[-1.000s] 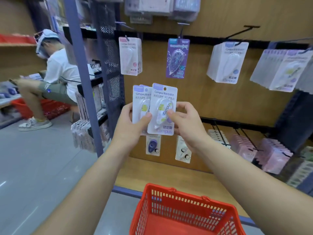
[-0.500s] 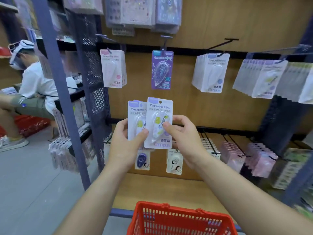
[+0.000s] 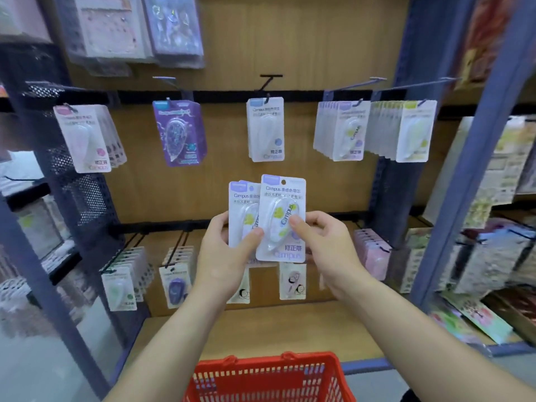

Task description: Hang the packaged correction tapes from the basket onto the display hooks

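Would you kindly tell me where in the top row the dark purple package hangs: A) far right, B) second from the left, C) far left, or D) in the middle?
B: the purple package hangs between the pink-marked pack at far left and the white pack in the middle.

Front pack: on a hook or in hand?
In hand. Right hand pinches front pack, left hand holds the pack behind; hang hole empty, below the hooks.
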### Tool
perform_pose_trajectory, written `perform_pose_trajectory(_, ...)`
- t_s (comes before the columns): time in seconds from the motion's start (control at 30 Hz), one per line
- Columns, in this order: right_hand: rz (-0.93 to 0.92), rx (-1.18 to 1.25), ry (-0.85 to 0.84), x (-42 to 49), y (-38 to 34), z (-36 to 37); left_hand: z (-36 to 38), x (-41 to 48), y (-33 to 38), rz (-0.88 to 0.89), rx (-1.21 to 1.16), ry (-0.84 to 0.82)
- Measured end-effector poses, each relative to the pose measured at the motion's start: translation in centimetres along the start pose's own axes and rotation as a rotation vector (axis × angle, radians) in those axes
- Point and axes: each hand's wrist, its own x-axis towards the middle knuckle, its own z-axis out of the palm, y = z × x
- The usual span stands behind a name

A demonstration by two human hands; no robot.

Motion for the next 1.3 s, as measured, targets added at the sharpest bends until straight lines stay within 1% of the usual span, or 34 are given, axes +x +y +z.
perform_pose_trajectory(0.17, -0.027, -0.002, 0.118, 2.3, -1.5, -6.0, 5.9, 1.6, 1.8, 0.021, -0.005, -0.079)
perform_pose_trajectory(0.27, -0.099, -0.032, 0.234, 5.8, -3.1, -9.0, 8.2, 3.2, 3.0, 0.006, -0.039, -0.079)
perform_pose_trajectory(0.43, -0.184, -0.102, 0.331, 12.3, -6.5, -12.2, 10.9, 5.6, 4.3, 0.034, -0.043, -0.103)
perform_pose_trajectory(0.6, -0.189, -0.143, 0.355, 16.5, -7.9, -13.7, 12.1, 7.6, 4.8, 0.032, -0.059, -0.101)
perform_pose_trajectory(0.83, -0.212, -0.131, 0.385, 17.6, -7.1, -14.7, 12.3, 9.2, 4.8, 0.032, -0.065, -0.103)
perform_pose_trajectory(0.9, -0.192, -0.171, 0.386, 17.9, -7.5, -14.8, 12.4, 9.3, 4.7, 0.030, -0.068, -0.111)
perform_pose_trajectory(0.97, -0.122, -0.234, 0.378, 18.5, -7.7, -14.5, 12.5, 9.2, 4.6, 0.028, -0.073, -0.117)
perform_pose_trajectory(1.0, -0.066, -0.319, 0.392, 18.8, -7.4, -14.3, 12.6, 9.1, 4.7, 0.028, -0.073, -0.121)
perform_pose_trajectory(1.07, 0.004, -0.552, 0.511, 18.2, -6.8, -13.7, 12.6, 8.9, 4.7, 0.030, -0.075, -0.125)
perform_pose_trajectory(1.1, -0.019, -0.588, 0.555, 17.4, -6.5, -13.2, 12.6, 8.9, 4.8, 0.033, -0.081, -0.127)
perform_pose_trajectory(1.13, -0.067, -0.550, 0.543, 16.5, -6.2, -12.8, 12.6, 8.8, 4.9, 0.038, -0.085, -0.133)
perform_pose_trajectory(1.17, -0.114, -0.455, 0.456, 15.3, -5.8, -12.3, 12.6, 8.8, 5.0, 0.046, -0.085, -0.140)
perform_pose_trajectory(1.23, -0.118, -0.288, 0.187, 13.0, -5.4, -10.8, 12.6, 8.9, 5.0, 0.065, -0.067, -0.145)
perform_pose_trajectory(1.27, -0.100, -0.249, 0.066, 12.1, -5.3, -10.1, 12.7, 9.0, 5.0, 0.072, -0.054, -0.149)
perform_pose_trajectory(1.3, -0.085, -0.218, -0.009, 11.5, -5.2, -9.6, 12.7, 9.0, 4.8, 0.076, -0.044, -0.157)
